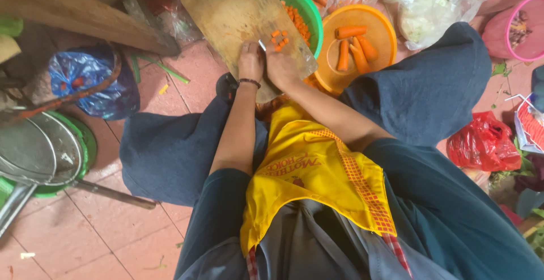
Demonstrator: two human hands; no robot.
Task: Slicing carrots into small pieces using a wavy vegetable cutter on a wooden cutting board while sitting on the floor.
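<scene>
Orange carrot cubes [279, 38] scattered on a worn wooden cutting board [226, 8], just beyond the fingertips of both hands. Left hand [250, 62] curled down onto the board, fingers bunched close, dark bead bracelet [249, 81] at the wrist; whatever lies under those fingers hidden, so cannot tell what is pinned there. Right hand [281, 65] closed in a fist right beside it, touching or nearly so, wrapped round a knife, only a sliver of pale blade [262, 45] showing between the two sets of fingers. Green bowl [310, 9] of diced carrot past the right fingertips, at the board's far edge. Orange plate [381, 22] with peeled whole carrots [352, 46] further off to the right of the right knuckles. Yellow apron [317, 178] over dark blue trousers, behind the wrists. Blue plastic bag [85, 79] and metal sieves [39, 150] well apart, left of the left hand, on red floor tiles [113, 229].
</scene>
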